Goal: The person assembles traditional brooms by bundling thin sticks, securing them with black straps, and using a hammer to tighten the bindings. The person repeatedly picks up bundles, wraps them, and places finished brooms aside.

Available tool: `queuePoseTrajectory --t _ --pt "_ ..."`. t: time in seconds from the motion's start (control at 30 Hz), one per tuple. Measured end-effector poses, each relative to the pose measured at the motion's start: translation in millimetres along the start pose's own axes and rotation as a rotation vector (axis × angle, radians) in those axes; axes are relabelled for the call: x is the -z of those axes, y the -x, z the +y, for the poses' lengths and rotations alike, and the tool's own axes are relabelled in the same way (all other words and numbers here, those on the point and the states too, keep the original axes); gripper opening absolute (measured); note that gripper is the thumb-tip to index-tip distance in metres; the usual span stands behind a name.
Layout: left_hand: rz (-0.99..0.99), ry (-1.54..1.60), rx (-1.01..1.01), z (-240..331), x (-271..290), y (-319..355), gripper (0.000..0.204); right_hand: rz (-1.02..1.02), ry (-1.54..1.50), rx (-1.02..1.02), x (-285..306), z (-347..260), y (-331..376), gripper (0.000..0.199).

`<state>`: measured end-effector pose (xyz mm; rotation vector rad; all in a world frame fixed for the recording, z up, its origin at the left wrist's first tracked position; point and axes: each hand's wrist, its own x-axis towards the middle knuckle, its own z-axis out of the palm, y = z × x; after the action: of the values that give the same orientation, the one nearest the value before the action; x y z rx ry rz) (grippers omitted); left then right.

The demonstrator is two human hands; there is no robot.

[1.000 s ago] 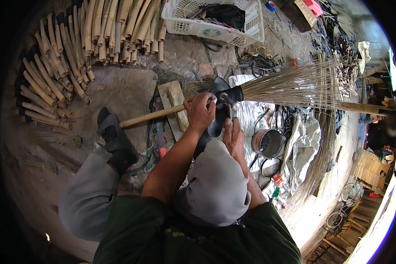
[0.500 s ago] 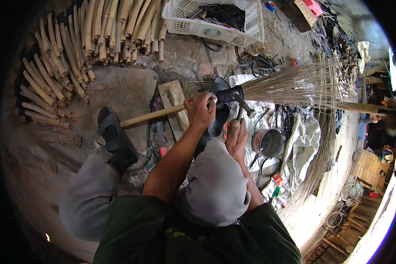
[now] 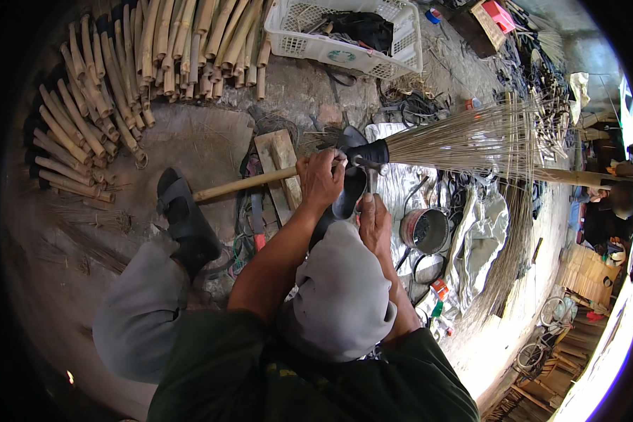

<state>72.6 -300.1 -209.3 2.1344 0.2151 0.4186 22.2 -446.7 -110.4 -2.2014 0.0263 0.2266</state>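
Observation:
A broom (image 3: 464,137) lies crosswise in front of me, its thin bristles fanning out to the right. My left hand (image 3: 321,180) is closed around its bamboo handle (image 3: 245,184), just left of the black binding (image 3: 374,151). Thumb and forefinger are pressed together there; whether they pinch something small cannot be made out. In my right hand (image 3: 375,222) is a hammer, gripped by its shaft. The hammer head (image 3: 370,166) is close to the left fingertips, at the near edge of the binding. Whether it touches the broom is unclear.
Bundled bamboo handles (image 3: 183,49) are piled at far left. A white plastic crate (image 3: 344,62) holds dark items. Wooden blocks (image 3: 278,169) lie under the handle. To my right are a round tin (image 3: 427,231), a crumpled silvery sheet (image 3: 480,232) and loose bristles (image 3: 510,246).
The hammer head has swung left and down, from over the binding toward my left fingertips. My right hand has shifted slightly; the left still grips the handle in about the same place.

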Motion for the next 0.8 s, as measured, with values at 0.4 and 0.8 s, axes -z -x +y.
queuePoseTrajectory --t 0.4,0.8 --pt "-0.029 -0.037 -0.092 -10 3 6 0.046 -0.022 0.092 0.038 -16 27 0 0.035" --pt "-0.071 0.007 -0.058 -12 5 6 0.063 0.022 0.032 0.098 -16 17 -6 0.035"
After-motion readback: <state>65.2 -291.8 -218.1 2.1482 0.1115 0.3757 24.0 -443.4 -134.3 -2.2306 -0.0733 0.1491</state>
